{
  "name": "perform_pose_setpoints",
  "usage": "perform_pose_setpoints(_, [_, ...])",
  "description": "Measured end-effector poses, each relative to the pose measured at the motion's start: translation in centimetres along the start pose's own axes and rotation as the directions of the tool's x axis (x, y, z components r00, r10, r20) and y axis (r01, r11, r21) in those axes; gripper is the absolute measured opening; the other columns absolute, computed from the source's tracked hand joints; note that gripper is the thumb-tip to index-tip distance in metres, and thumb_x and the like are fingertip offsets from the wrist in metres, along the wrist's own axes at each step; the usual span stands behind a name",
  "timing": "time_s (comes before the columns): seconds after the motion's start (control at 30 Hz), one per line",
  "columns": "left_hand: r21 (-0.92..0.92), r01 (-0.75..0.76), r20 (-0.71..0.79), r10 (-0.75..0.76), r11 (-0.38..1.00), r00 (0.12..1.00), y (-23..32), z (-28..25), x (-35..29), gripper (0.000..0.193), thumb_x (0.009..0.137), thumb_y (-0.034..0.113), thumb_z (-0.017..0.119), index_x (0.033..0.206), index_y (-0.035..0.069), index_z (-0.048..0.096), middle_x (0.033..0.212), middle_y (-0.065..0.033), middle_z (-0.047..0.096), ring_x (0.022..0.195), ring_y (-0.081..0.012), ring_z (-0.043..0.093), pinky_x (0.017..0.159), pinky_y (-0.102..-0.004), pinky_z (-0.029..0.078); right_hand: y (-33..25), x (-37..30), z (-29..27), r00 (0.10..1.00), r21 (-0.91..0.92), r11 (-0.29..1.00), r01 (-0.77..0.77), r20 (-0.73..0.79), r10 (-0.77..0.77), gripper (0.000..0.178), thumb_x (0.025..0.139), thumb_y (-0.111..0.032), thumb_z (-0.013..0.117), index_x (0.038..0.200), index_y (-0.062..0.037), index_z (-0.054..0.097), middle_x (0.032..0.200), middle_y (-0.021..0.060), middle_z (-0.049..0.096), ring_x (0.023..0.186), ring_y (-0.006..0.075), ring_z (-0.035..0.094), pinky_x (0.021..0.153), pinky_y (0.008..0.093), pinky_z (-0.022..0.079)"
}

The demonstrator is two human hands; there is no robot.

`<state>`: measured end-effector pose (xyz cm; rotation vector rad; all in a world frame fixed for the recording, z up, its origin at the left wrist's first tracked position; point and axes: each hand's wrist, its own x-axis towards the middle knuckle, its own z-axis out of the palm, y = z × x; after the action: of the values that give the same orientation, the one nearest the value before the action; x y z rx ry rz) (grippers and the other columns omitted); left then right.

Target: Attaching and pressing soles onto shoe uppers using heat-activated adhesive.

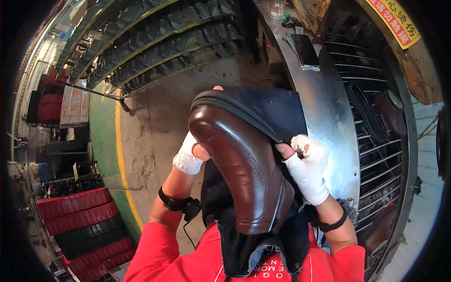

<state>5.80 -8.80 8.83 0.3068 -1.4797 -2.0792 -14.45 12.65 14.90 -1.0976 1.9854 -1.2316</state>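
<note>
A dark brown leather boot [230, 155] with a black ridged sole edge [235, 105] is tilted in front of me, toe up and away, heel toward my body. My left hand [190, 152], in a white fingerless glove, grips the toe end from the left. Its thumb presses the upper, one fingertip shows over the sole's far edge, and the other fingers are hidden behind the boot. My right hand [307, 167], gloved the same way, is closed at the sole's right edge, its thumb against the rim. Black cloth [235, 249] with frayed edges lies below the heel.
A metal worktop [324, 108] stands at right with a phone-like black slab [304, 49]. Beyond it, a barred rack [376, 155] carries shoe parts, including a dark sole [366, 110]. Shelves of dark shoe-shaped pieces [155, 47] fill the far left; red and black stacked blocks [80, 207] stand near left.
</note>
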Motion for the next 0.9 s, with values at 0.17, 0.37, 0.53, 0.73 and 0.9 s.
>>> perform_pose_setpoints(0.17, [-0.196, 0.154, 0.010, -0.155, 0.969, 0.988, -5.7, -2.6, -1.4, 0.143, 0.060, 0.066, 0.100, 0.169, 0.009, 0.027, 0.163, -0.0146, 0.048, 0.145, -0.0318, 0.053, 0.122, -0.0503, 0.046, 2.9, 0.3, 0.3, 0.954, 0.266, 0.917, 0.298, -0.042, -0.297, 0.036, 0.098, -0.021, 0.077, 0.125, 0.0002, 0.067, 0.089, 0.0040, 0.054, 0.085, 0.0117, 0.052, 0.079, 0.0298, 0.046])
perform_pose_setpoints(0.37, [-0.304, 0.180, 0.053, -0.172, 0.936, 0.984, -4.7, -0.4, 0.1, 0.136, 0.061, 0.059, 0.103, 0.167, 0.010, 0.033, 0.156, -0.0178, 0.055, 0.137, -0.0354, 0.060, 0.116, -0.0529, 0.052, 3.2, -1.5, -1.4, 0.945, 0.369, 0.920, 0.131, 0.235, -0.228, 0.063, 0.103, -0.014, 0.065, 0.163, -0.0017, 0.048, 0.097, 0.0011, 0.058, 0.089, 0.0119, 0.054, 0.088, 0.0278, 0.047])
perform_pose_setpoints(0.53, [-0.024, 0.209, 0.036, -0.208, 0.978, 0.977, 0.7, 5.8, 3.9, 0.126, 0.058, 0.063, 0.102, 0.154, 0.001, 0.049, 0.142, -0.0136, 0.065, 0.127, -0.0268, 0.067, 0.111, -0.0433, 0.056, 1.1, -0.9, -5.2, 0.970, 0.173, 0.985, -0.006, 0.242, -0.036, 0.068, 0.103, -0.021, 0.069, 0.165, -0.0060, 0.046, 0.127, 0.0076, 0.067, 0.115, 0.0134, 0.059, 0.104, 0.0300, 0.046])
perform_pose_setpoints(0.73, [0.216, 0.117, 0.261, -0.173, 0.969, 0.950, 4.2, 13.7, 7.8, 0.106, 0.069, 0.047, 0.099, 0.151, -0.001, 0.050, 0.141, -0.0131, 0.064, 0.132, -0.0258, 0.063, 0.116, -0.0397, 0.047, -2.2, 2.7, -8.4, 0.903, 0.249, 0.868, 0.430, -0.121, -0.413, 0.110, 0.083, -0.037, 0.091, 0.170, -0.0092, 0.030, 0.165, 0.0160, 0.046, 0.143, 0.0302, 0.054, 0.119, 0.0460, 0.042])
perform_pose_setpoints(0.9, [0.355, 0.051, 0.437, -0.214, 0.933, 0.874, 5.7, 14.8, 8.3, 0.099, 0.080, 0.039, 0.093, 0.154, -0.004, 0.044, 0.139, -0.0204, 0.067, 0.128, -0.0270, 0.066, 0.113, -0.0394, 0.048, -3.7, 3.0, -9.8, 0.897, 0.185, 0.889, 0.419, 0.065, -0.436, 0.080, 0.086, -0.048, 0.081, 0.150, -0.0031, 0.063, 0.157, 0.0222, 0.058, 0.148, 0.0375, 0.053, 0.130, 0.0491, 0.028])
